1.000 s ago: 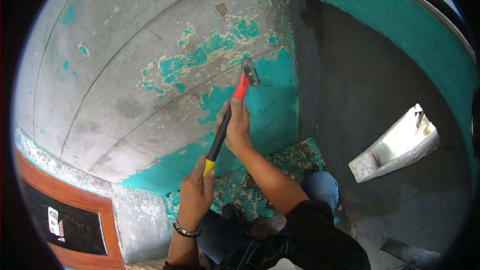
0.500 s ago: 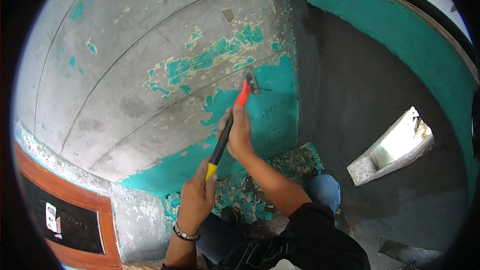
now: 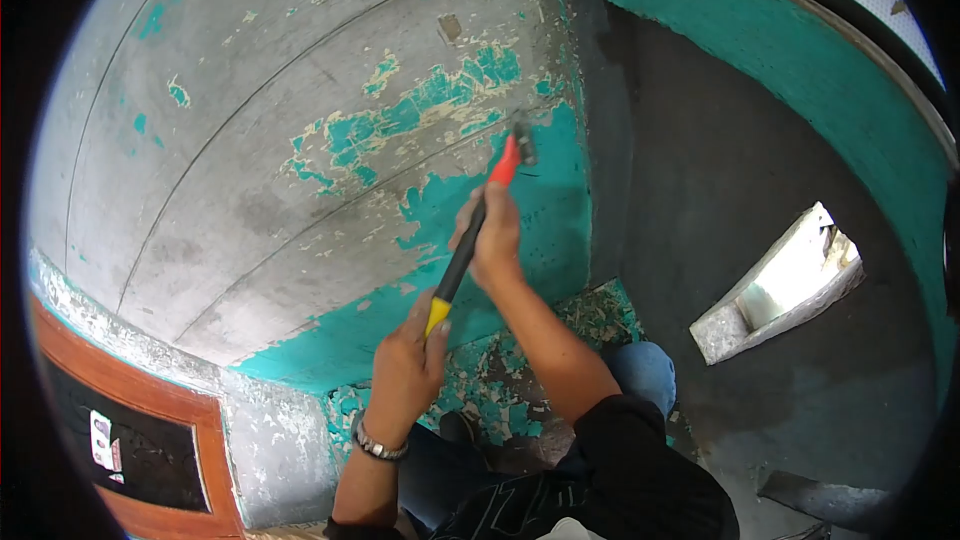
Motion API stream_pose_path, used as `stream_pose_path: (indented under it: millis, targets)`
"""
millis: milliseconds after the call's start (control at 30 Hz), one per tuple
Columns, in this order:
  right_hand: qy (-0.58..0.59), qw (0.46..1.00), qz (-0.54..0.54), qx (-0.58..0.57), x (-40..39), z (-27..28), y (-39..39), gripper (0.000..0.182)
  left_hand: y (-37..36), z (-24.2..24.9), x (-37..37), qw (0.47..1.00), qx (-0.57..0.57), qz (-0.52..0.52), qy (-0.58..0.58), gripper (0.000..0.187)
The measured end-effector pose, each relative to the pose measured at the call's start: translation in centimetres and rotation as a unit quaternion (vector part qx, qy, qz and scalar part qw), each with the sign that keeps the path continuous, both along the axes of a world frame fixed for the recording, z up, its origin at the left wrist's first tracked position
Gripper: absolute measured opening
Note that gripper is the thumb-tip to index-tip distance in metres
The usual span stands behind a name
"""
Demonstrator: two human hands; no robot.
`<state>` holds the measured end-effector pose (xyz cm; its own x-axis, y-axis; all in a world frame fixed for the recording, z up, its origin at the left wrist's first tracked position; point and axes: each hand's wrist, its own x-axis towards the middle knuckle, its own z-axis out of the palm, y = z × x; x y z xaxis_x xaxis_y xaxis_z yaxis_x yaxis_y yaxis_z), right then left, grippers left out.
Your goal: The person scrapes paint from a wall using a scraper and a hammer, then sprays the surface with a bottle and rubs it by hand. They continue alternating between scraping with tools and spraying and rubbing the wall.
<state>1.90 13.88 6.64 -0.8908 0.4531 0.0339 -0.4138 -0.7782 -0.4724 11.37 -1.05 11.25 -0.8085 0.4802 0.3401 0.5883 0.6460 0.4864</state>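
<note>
Head view: two hands hold a scraper on a peeling wall

Head camera looks down at a person crouched by a gray wall [image 3: 250, 140] with patches of teal paint [image 3: 520, 220]. Both hands are wrapped around one long scraper [image 3: 478, 225]. Its handle is yellow at the bottom, black in the middle and red near the top. The metal blade [image 3: 521, 136] at the top end touches the wall, right at the edge where teal paint meets bare gray.

The right hand [image 3: 492, 240] is closed around the upper part of the handle, just below the red part. The left hand [image 3: 410, 365] is closed around the yellow end, lower down and nearer the body. A metal bracelet [image 3: 378, 443] sits on the left wrist.

Lots of little paint chips [image 3: 490, 380] lie on the floor under the hands. A blue-jeans knee [image 3: 645, 375] shows beside them. To the right, a bright slot-shaped opening [image 3: 790, 285] cuts through a dark wall. A brown wooden frame [image 3: 130, 410] sits at the lower left.
</note>
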Motion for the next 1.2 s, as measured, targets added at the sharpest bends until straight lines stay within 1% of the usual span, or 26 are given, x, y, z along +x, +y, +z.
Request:
stream_pose_path:
  millis: [67,133,200,267,300,367,400,467,500,567,700,900,967,1067,1100,1133,1167,1200]
  targets:
    - [0.000,0.999,-0.041,0.011,-0.8,0.4,3.1,0.031,2.4,0.7,-1.1,0.998,-0.039,-0.020,-0.035,0.041]
    - [-0.002,0.997,-0.075,0.010,-0.4,0.3,4.1,0.031,2.8,1.1,-0.6,0.997,-0.054,-0.020,-0.044,0.041]
    - [-0.005,1.000,-0.019,-0.023,0.1,0.3,3.3,0.031,2.9,1.1,-0.2,0.997,-0.061,-0.019,-0.042,0.041]
    - [0.011,0.999,-0.030,-0.007,-0.2,-0.4,2.5,0.031,1.9,0.2,0.9,0.999,-0.038,-0.022,-0.008,0.041]
    - [0.008,1.000,-0.025,0.000,0.2,-0.3,2.4,0.030,2.0,0.4,0.8,0.999,-0.041,-0.024,-0.010,0.041]
    - [-0.002,1.000,-0.018,0.005,0.8,-0.4,2.3,0.030,2.4,0.9,0.9,0.994,-0.053,-0.014,-0.093,0.043]
    - [-0.001,1.000,-0.021,0.003,0.8,-0.3,2.3,0.030,2.5,1.2,1.1,0.994,-0.056,-0.015,-0.095,0.043]
    - [0.005,1.000,-0.023,0.003,0.8,0.1,2.1,0.030,2.5,1.9,1.1,0.990,-0.029,-0.031,-0.132,0.046]
    - [0.004,0.999,-0.031,0.004,0.9,0.2,2.1,0.030,2.1,1.5,1.1,0.991,-0.027,-0.030,-0.131,0.046]
    - [0.005,0.999,-0.040,0.008,0.8,0.3,2.1,0.030,1.5,0.2,0.8,0.989,0.045,-0.062,-0.125,0.049]
    - [-0.002,0.999,-0.039,0.021,0.4,0.0,2.2,0.029,2.0,-0.1,0.5,0.988,0.045,-0.036,-0.145,0.050]
    - [0.011,0.999,-0.046,0.011,-0.2,0.5,2.1,0.028,1.6,0.9,-0.7,0.992,0.037,-0.045,-0.108,0.049]
    - [0.014,0.999,-0.048,0.012,-0.5,1.0,3.1,0.028,2.2,1.9,-1.3,0.993,0.000,-0.052,-0.103,0.048]
    - [-0.014,0.996,-0.084,0.001,-0.5,1.2,4.5,0.028,3.2,2.1,-1.7,0.992,-0.016,-0.060,-0.107,0.047]
    - [-0.011,0.998,-0.063,-0.009,-0.2,1.0,4.2,0.028,3.0,1.6,-1.4,0.992,-0.016,-0.065,-0.105,0.047]
    - [-0.007,0.999,-0.041,-0.020,0.1,0.6,3.9,0.028,2.5,0.7,-0.7,0.994,0.007,-0.077,-0.082,0.047]
    - [-0.005,0.999,-0.046,-0.020,0.3,0.1,3.3,0.028,2.3,0.2,-0.4,0.994,0.032,-0.090,-0.058,0.046]
    - [-0.010,0.999,-0.043,-0.013,0.5,-0.3,2.7,0.028,2.6,0.3,-0.3,0.993,0.033,-0.095,-0.057,0.046]
